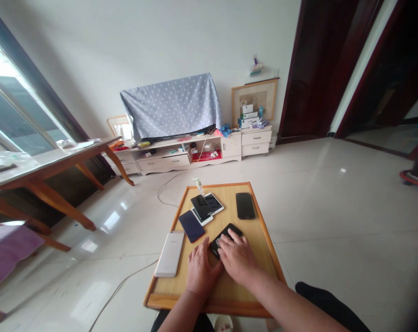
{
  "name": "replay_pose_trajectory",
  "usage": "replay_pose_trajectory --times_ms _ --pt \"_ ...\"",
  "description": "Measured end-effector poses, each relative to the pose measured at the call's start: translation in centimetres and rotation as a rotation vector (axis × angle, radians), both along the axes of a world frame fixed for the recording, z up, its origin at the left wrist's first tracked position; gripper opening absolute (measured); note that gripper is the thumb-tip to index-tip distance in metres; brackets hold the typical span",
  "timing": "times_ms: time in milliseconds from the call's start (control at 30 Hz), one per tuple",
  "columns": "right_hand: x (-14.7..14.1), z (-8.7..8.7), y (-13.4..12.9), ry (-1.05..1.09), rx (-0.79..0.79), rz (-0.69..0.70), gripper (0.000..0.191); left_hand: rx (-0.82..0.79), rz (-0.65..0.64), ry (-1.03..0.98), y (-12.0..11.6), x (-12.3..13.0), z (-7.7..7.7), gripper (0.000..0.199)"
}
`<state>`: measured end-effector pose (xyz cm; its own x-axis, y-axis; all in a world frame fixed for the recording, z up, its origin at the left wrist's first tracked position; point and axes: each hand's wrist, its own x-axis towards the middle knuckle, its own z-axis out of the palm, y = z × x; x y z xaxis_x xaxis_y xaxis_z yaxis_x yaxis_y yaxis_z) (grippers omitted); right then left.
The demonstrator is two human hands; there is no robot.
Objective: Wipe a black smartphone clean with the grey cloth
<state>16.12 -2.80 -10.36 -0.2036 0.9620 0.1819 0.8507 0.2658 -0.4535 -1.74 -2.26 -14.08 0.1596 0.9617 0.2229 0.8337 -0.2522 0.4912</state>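
On a small wooden table point(240, 295), a black phone point(216, 245) lies tilted beneath my hands. My right hand point(235, 256) rests over it, its fingers bent across the surface around something small and greyish that I cannot make out. My left hand point(199, 267) is at the phone's left edge, fingers apart, holding nothing up. A dark blue phone point(191, 226) and a silver phone point(170, 254) lie to the left. Behind them a black phone point(201, 206) overlaps two white-framed ones. Another black phone point(245, 205) is at the right.
A pump bottle point(200, 186) stands at the small table's far left corner. Beyond is a low white cabinet point(231, 146) with a cloth-covered object point(174, 108) on it. A larger table point(67, 154) is at the left. A cable crosses the floor.
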Motion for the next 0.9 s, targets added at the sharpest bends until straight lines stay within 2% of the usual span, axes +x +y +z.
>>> replay_pose_trajectory --times_ms 100,167,233,367,433,600,667,733,900 --pt "1.9 0.1 2.0 -0.09 -0.057 -0.146 0.045 -0.01 0.009 -0.003 0.0 0.1 0.2 0.079" --pt "2.2 0.2 2.6 -0.099 -0.075 -0.189 0.047 -0.009 0.009 -0.009 0.0 0.0 0.2 0.08" --pt "1.4 0.1 2.1 -0.079 -0.074 -0.146 0.049 0.0 0.005 -0.013 0.0 0.0 0.0 0.079" --pt "-1.2 0.1 -0.2 -0.007 -0.048 0.088 0.05 0.012 -0.007 -0.023 0.1 -0.2 -0.4 0.068" --pt "-1.4 0.1 -0.4 0.002 -0.041 0.12 0.05 0.007 -0.009 -0.023 0.1 -0.2 -0.4 0.066" --pt "1.4 0.1 2.9 -0.066 -0.092 -0.142 0.049 -0.006 0.004 -0.011 0.1 0.1 0.1 0.081" --pt "1.8 0.0 3.7 -0.085 -0.108 -0.192 0.049 -0.009 0.01 -0.014 0.0 0.2 0.2 0.083" --pt "1.1 0.0 3.3 -0.076 -0.106 -0.156 0.049 -0.013 0.007 -0.023 0.0 0.1 0.2 0.085" --pt "-2.3 0.2 -0.4 -0.005 -0.079 0.107 0.048 0.008 -0.025 -0.053 -0.1 -0.1 -0.2 0.079"
